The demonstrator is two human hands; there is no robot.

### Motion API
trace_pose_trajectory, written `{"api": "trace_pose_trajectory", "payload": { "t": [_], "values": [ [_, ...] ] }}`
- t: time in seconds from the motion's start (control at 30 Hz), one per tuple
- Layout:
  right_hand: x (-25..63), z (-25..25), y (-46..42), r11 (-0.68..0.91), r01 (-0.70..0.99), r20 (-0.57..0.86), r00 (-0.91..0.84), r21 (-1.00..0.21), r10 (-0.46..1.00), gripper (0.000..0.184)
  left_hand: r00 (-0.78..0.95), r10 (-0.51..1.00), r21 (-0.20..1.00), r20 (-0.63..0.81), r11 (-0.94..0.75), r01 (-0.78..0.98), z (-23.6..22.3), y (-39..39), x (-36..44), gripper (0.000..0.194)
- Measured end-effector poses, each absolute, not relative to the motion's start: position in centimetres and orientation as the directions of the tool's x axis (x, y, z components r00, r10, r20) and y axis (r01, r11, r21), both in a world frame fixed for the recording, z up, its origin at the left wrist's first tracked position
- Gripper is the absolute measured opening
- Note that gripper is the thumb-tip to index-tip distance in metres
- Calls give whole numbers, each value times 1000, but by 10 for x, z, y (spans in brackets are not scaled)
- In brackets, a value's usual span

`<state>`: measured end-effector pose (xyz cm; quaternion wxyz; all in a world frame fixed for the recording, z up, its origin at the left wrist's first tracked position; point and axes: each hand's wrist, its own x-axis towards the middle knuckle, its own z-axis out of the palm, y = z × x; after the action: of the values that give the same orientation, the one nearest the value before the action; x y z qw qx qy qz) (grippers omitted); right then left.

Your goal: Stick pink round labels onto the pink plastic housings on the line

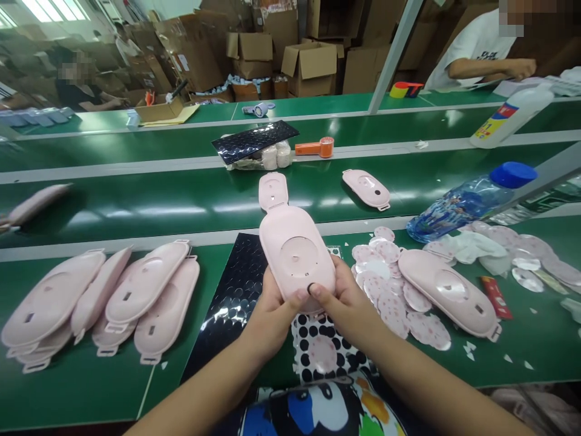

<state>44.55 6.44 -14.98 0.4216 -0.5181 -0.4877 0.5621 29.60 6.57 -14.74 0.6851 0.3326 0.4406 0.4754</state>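
Left hand and right hand are pressed onto the lower end of a pink plastic case, pinched between thumbs and fingers; green counter is seen below, cardboard boxes stacked upper center.

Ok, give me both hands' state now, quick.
Left hand: closed, holding the pink plastic case.
Right hand: closed, holding the same case.

We mark a passable strip of green conveyor belt at mid-frame, above the held pink casing. Stacked casings obstruct the lower left; loose sticker discs and a blue-capped bottle obstruct the right.
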Motion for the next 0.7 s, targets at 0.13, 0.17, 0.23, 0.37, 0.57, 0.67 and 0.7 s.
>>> {"api": "trace_pose_trajectory", "payload": {
  "t": [0.13,0.17,0.23,0.37,0.57,0.67,0.7],
  "values": [
    [445,-155,66,-160,67,-162,-22,-985,987,54,220,923,867,-314,374,-329,-148,70,294,71],
    [445,-156,66,-161,67,-163,-16,-985,987,55,211,924,865,-320,376,-333,-149,71,294,71],
    [445,-157,66,-174,44,-176,-44,-984,983,57,185,929,868,-321,367,-335,-150,72,294,69],
    [444,-157,65,-223,-13,-220,-126,-975,967,56,163,939,886,-303,340,-315,-152,74,295,64],
    [446,-153,65,-163,156,-195,-218,-974,956,57,108,945,878,-308,326,-350,-153,77,291,67],
    [451,-147,66,-199,109,-225,-357,-974,907,58,93,950,896,-297,311,-316,-155,77,287,65],
    [456,-144,67,-224,113,-250,-379,-968,891,59,106,951,901,-292,311,-303,-155,77,285,64]
  ]
}}
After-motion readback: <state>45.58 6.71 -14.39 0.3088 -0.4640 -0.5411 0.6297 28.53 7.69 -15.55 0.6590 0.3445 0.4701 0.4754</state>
